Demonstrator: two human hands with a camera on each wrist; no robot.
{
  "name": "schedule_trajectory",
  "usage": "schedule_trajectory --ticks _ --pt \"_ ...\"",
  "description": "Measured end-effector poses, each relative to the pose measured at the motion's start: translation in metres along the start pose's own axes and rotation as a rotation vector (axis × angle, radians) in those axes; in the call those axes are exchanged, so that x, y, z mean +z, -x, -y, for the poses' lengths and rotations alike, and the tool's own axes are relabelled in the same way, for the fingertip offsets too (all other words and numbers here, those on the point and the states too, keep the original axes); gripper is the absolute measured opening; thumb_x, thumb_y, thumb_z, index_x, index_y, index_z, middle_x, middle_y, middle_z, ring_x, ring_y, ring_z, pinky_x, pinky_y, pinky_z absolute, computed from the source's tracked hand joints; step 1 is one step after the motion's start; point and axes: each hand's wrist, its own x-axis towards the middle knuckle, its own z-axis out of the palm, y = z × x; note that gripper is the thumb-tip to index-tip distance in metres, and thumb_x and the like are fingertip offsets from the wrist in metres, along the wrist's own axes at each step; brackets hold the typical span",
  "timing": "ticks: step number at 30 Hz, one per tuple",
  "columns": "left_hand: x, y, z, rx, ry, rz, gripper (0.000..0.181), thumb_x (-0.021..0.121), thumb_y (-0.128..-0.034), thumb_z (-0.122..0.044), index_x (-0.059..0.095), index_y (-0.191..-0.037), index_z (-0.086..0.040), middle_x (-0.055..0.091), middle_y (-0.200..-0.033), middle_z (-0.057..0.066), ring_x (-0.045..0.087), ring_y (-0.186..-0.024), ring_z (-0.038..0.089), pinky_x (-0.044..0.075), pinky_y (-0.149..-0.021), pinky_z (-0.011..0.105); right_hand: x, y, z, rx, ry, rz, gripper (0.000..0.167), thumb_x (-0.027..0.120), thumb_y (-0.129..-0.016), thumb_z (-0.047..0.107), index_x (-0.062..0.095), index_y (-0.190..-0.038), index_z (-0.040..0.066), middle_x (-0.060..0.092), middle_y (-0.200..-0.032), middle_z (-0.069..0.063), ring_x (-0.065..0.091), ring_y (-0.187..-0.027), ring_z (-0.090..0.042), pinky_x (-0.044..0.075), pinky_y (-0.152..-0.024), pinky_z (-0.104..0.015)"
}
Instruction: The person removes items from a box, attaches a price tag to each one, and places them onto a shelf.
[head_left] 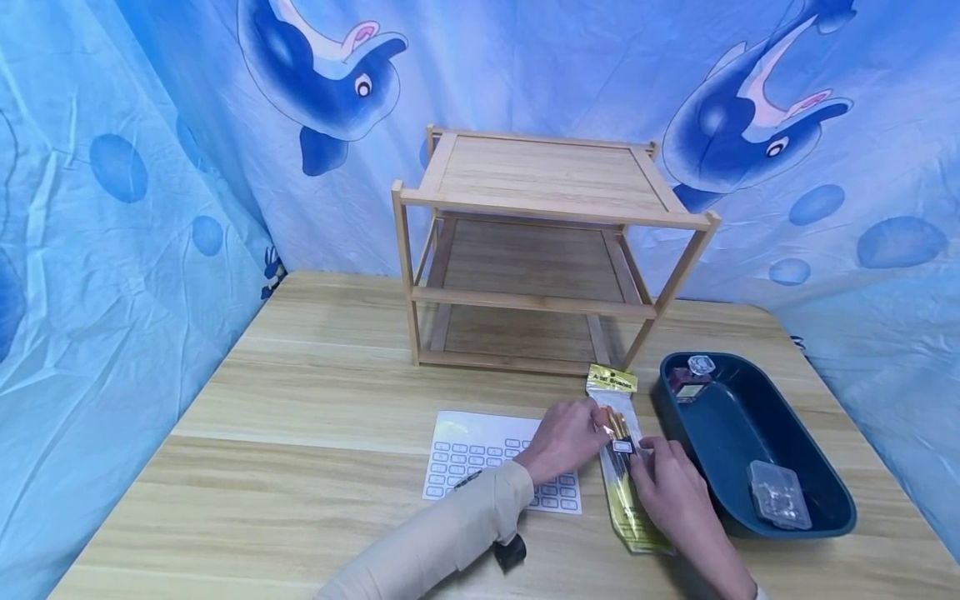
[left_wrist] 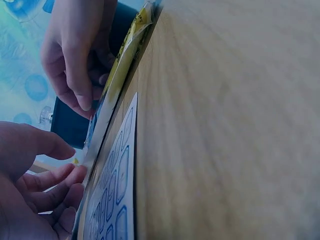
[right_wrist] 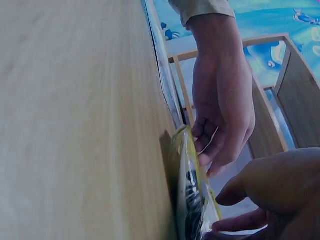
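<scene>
A clear and yellow packet of artist brushes (head_left: 641, 525) lies flat on the table, with a small white label (head_left: 622, 447) across its middle. My left hand (head_left: 566, 437) touches the packet's left side beside the label, fingers loosely bent. On the other side, my right hand (head_left: 675, 487) rests its fingertips by the label's right end. In the left wrist view, the left hand (left_wrist: 35, 175) has thumb and fingers apart at the packet (left_wrist: 120, 75). The right wrist view shows the right hand (right_wrist: 280, 195) with its thumb and finger apart beside the packet (right_wrist: 190, 190).
A sheet of printed labels (head_left: 472, 427) lies under my left forearm. Right of the packet stands a dark teal basin (head_left: 738, 417) holding a small bottle (head_left: 690, 382) and a clear box (head_left: 780, 494). A wooden three-tier shelf (head_left: 551, 175) stands behind; a black object (head_left: 510, 552) lies near my left sleeve.
</scene>
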Motion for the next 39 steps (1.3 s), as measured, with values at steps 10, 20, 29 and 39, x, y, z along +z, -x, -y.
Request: schedule_trajectory --ticks 10,20,29,39 --pt "0.006 0.002 -0.001 -0.038 0.054 0.030 0.020 0.076 -0.0865 -0.006 0.068 -0.104 -0.010 0.061 -0.076 -0.006 0.054 -0.064 0.006 0.045 -0.058 0.020 -0.001 0.005 0.002 -0.015 0.093 0.032 0.039 0.062 -0.100 0.011 0.055 -0.126 -0.017 0.056 -0.105 -0.029 0.058 -0.092 -0.044 0.048 -0.081 -0.060" --pt "0.008 0.005 -0.005 0.026 0.183 -0.035 0.029 0.068 -0.0838 0.007 0.068 -0.109 -0.007 0.067 -0.093 -0.002 0.057 -0.075 0.004 0.048 -0.064 0.017 0.000 0.002 0.001 0.021 0.047 0.048 0.038 0.059 -0.101 0.010 0.056 -0.129 -0.015 0.058 -0.112 -0.031 0.060 -0.100 -0.045 0.048 -0.086 -0.063" --pt "0.012 0.007 -0.003 0.008 0.487 -0.120 0.019 0.064 -0.0887 0.011 0.068 -0.102 -0.003 0.065 -0.090 0.000 0.057 -0.081 0.002 0.051 -0.077 0.019 -0.001 -0.001 0.000 0.059 0.002 0.077 0.045 0.057 -0.103 0.012 0.050 -0.139 -0.015 0.056 -0.122 -0.033 0.059 -0.105 -0.042 0.049 -0.090 -0.063" --pt "0.014 0.011 -0.002 -0.083 0.685 -0.163 0.020 0.063 -0.0890 0.009 0.066 -0.106 0.000 0.064 -0.091 0.001 0.057 -0.084 0.003 0.052 -0.081 0.024 -0.004 -0.004 -0.006 0.055 -0.072 0.102 0.046 0.055 -0.105 0.012 0.047 -0.142 -0.014 0.060 -0.115 -0.028 0.060 -0.099 -0.037 0.051 -0.084 -0.057"
